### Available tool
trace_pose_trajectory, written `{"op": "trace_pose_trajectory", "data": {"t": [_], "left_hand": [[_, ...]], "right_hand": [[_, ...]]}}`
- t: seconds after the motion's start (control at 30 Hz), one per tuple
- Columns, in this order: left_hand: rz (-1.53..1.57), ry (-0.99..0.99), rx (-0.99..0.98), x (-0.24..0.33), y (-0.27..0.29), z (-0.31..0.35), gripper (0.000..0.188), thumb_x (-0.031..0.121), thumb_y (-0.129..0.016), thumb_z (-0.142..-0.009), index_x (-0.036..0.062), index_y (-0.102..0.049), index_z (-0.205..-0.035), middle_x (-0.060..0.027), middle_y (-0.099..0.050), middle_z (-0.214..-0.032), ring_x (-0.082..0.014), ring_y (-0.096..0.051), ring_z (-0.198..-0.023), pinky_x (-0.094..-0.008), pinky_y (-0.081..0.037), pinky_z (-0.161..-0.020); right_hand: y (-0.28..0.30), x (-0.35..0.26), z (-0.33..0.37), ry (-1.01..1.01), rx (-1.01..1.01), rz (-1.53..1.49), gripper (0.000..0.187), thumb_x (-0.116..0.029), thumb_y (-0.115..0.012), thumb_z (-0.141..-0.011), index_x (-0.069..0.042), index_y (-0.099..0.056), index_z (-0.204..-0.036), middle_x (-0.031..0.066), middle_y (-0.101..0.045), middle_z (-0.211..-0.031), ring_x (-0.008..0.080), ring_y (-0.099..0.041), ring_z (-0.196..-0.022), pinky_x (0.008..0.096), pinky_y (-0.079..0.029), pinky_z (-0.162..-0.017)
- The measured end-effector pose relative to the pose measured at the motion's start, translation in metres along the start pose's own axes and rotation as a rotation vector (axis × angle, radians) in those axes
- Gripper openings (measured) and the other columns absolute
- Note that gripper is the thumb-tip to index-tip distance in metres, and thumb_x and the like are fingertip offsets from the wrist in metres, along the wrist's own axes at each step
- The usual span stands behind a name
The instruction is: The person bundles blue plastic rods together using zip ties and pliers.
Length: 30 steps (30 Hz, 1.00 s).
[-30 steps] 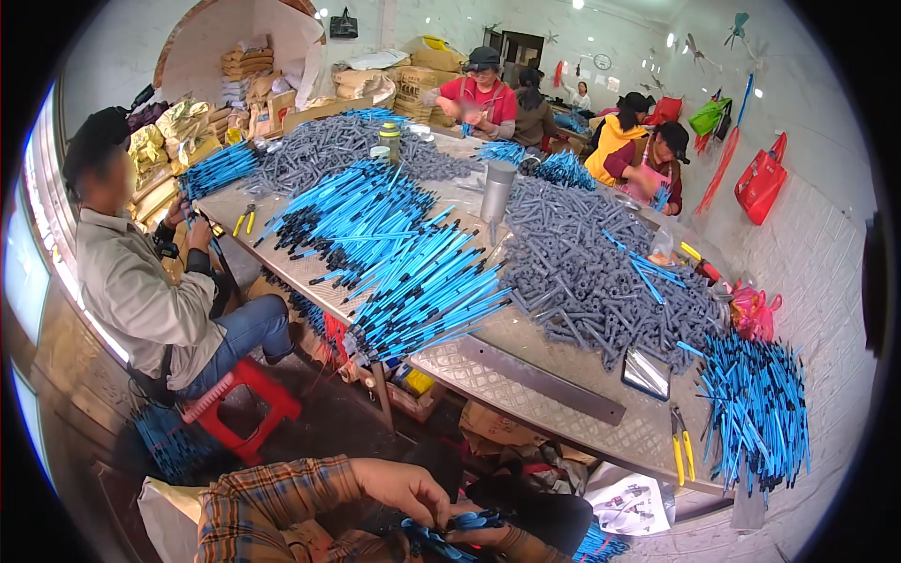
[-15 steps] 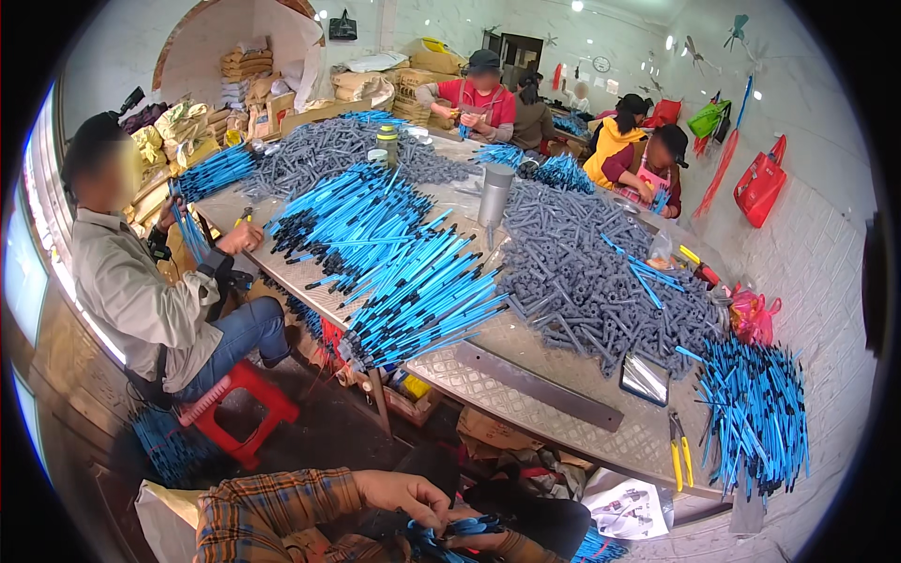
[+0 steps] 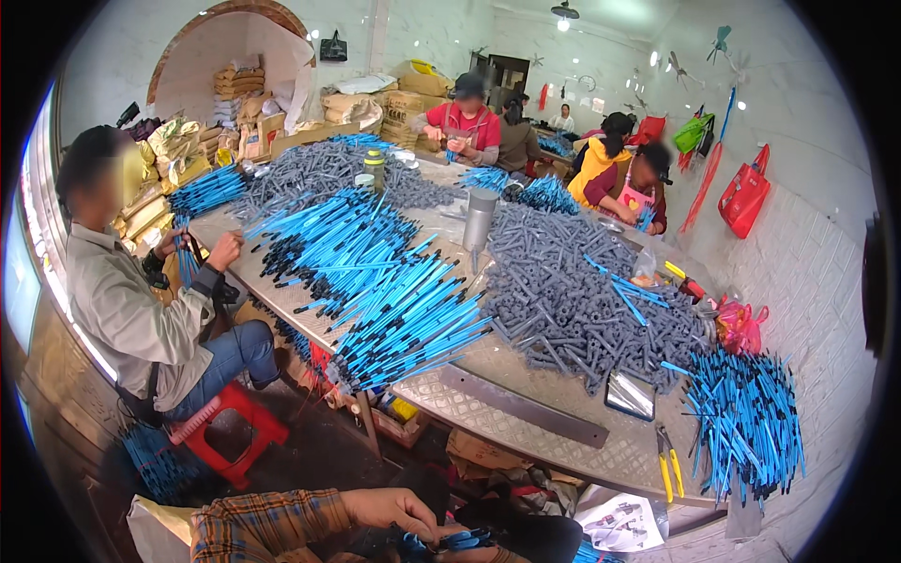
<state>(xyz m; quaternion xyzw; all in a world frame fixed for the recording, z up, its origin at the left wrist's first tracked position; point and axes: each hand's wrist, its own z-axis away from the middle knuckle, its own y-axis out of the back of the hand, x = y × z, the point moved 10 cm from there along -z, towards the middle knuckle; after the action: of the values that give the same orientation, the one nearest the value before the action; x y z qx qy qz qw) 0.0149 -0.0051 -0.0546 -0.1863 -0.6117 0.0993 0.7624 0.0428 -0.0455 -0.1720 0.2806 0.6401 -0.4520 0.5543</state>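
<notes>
Low at the lower edge, my left hand (image 3: pixel 399 511) comes in from a plaid sleeve, its fingers bent and closed over a small bunch of blue sticks with black ends (image 3: pixel 460 540). Whatever its fingertips pinch is too small to make out. My right hand (image 3: pixel 472 555) is largely cut off by the lower edge, wrapped round that same bunch from below. Both hands are close together over my lap, in front of the table's near edge.
A metal-topped table (image 3: pixel 554 455) bears a heap of grey plastic plugs (image 3: pixel 572 291), blue-stick piles (image 3: pixel 375 281), yellow-handled pliers (image 3: pixel 669 460), a phone-like slab (image 3: pixel 630 394) and a grey cylinder (image 3: pixel 480 220). A co-worker (image 3: pixel 141 300) sits left on a red stool (image 3: pixel 230 432); others work farther back.
The view has tilted up slightly, so the table sits a little left. My hands remain together at the bunch. The left co-worker's raised hand has moved away from the yellow-handled tool.
</notes>
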Motion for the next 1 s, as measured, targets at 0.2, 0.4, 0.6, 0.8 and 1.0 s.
{"op": "trace_pose_trajectory", "data": {"t": [0.2,0.4,0.6,0.8,1.0], "left_hand": [[-0.051,0.003,0.075,-0.005,0.006,0.003,0.02,0.01,-0.057,-0.086,-0.0029,-0.063,-0.101,-0.0068,-0.063,-0.096,-0.0135,-0.057,-0.093,-0.0257,-0.042,-0.086],[-0.047,-0.007,0.135,-0.018,0.017,0.004,0.021,0.012,-0.056,-0.087,-0.0025,-0.062,-0.1,-0.0046,-0.063,-0.093,-0.0109,-0.056,-0.089,-0.0237,-0.043,-0.083],[-0.015,0.015,0.16,0.001,0.018,0.001,0.02,0.013,-0.055,-0.088,-0.0024,-0.062,-0.099,-0.0032,-0.063,-0.091,-0.0096,-0.055,-0.086,-0.0233,-0.043,-0.082],[-0.034,0.008,0.142,-0.011,0.021,-0.004,0.021,0.014,-0.055,-0.088,-0.0028,-0.062,-0.098,-0.0035,-0.063,-0.092,-0.0096,-0.056,-0.087,-0.0238,-0.043,-0.083],[-0.051,0.046,0.1,-0.022,0.024,-0.007,0.021,0.014,-0.055,-0.088,-0.0032,-0.062,-0.098,-0.0044,-0.063,-0.092,-0.0109,-0.056,-0.089,-0.0241,-0.043,-0.085]], "right_hand": [[-0.01,-0.024,0.001,-0.003,0.027,-0.016,0.039,-0.013,-0.066,-0.08,-0.005,-0.054,-0.117,0.0038,-0.054,-0.11,0.0145,-0.047,-0.099,0.0333,-0.041,-0.084],[0.014,0.026,0.006,-0.067,0.183,0.045,0.037,-0.014,-0.065,-0.081,-0.005,-0.054,-0.115,0.0043,-0.054,-0.111,0.0171,-0.048,-0.099,0.0352,-0.04,-0.085],[0.019,0.021,0.014,0.232,0.119,0.001,0.041,-0.015,-0.064,-0.081,-0.005,-0.052,-0.119,0.0077,-0.055,-0.112,0.0201,-0.048,-0.099,0.0368,-0.039,-0.085],[0.028,0.02,-0.002,-0.045,0.206,0.099,0.045,-0.012,-0.065,-0.08,-0.004,-0.05,-0.121,0.0084,-0.055,-0.113,0.0195,-0.049,-0.1,0.0365,-0.04,-0.085],[0.036,0.058,-0.005,-0.135,0.134,0.136,0.049,-0.01,-0.065,-0.079,-0.004,-0.048,-0.125,0.0049,-0.054,-0.114,0.0175,-0.049,-0.1,0.0337,-0.042,-0.082]]}}
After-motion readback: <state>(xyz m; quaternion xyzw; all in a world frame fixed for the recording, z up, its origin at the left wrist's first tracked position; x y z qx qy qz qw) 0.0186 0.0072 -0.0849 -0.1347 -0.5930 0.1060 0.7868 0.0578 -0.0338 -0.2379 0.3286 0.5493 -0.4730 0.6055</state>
